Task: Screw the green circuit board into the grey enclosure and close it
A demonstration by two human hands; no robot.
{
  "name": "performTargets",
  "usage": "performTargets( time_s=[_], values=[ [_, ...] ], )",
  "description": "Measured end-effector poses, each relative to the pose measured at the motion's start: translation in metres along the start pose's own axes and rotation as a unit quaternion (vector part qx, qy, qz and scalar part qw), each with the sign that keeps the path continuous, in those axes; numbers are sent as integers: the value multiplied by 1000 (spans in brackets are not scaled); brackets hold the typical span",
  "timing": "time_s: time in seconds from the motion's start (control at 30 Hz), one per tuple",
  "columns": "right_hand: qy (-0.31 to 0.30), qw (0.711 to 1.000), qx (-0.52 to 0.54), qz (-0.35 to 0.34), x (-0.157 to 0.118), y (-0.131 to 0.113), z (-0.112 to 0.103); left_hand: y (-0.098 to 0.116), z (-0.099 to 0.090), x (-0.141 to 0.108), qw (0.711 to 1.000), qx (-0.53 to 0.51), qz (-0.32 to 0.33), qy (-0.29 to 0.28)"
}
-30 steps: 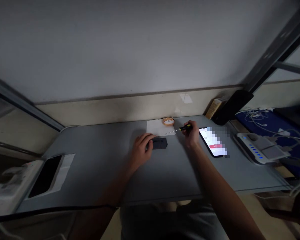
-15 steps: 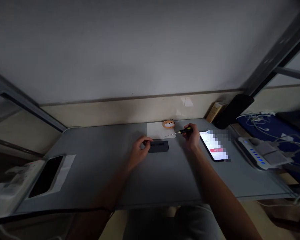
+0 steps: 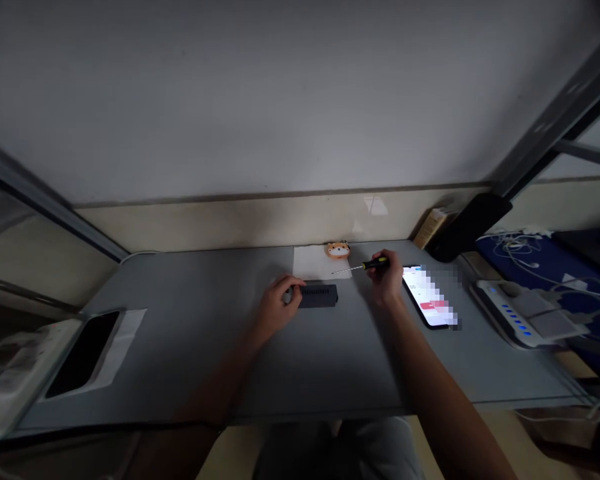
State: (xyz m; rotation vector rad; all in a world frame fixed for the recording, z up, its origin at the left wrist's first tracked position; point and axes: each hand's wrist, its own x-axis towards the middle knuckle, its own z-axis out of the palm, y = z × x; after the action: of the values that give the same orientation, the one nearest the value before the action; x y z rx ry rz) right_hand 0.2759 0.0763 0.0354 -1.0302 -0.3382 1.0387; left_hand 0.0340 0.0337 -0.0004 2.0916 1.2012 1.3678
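I observe a grey desk (image 3: pixel 195 353), its rear edge against the wall. Directly on it: a black box (image 3: pixel 320 296) near the middle; a white sheet (image 3: pixel 310 262) just behind; a lit phone (image 3: pixel 424 300), right; a power strip (image 3: pixel 497 308) at the right end; a second sheet (image 3: pixel 123 340), left; a yellowish box (image 3: pixel 430 227), rear right.

Matt plastic-looking box (image 3: pixel 321 296), shiny metal screwdriver shaft (image 3: pixel 347 270), smooth desk (image 3: pixel 195 300)

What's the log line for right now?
left hand: at left end of black vented box | right hand: holding screwdriver | lit phone: right of right hand
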Motion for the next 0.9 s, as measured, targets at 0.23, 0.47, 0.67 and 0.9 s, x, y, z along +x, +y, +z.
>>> performTargets(
  time_s=[0.23,0.47,0.67,0.9],
  values=[
    [3,1000,20,19,-4,-3,3,-3,1,1,992,-64,-103,-20],
    [4,999,22,25,-6,-5,5,-12,-14,5,975,-140,-140,-103],
    [-9,999,48,21,-3,-16,0,-19,-5,3,965,-159,-148,-150],
    [-67,995,27,-63,-6,-28,-8,-17,0,2,970,-128,-160,-134]
  ],
)
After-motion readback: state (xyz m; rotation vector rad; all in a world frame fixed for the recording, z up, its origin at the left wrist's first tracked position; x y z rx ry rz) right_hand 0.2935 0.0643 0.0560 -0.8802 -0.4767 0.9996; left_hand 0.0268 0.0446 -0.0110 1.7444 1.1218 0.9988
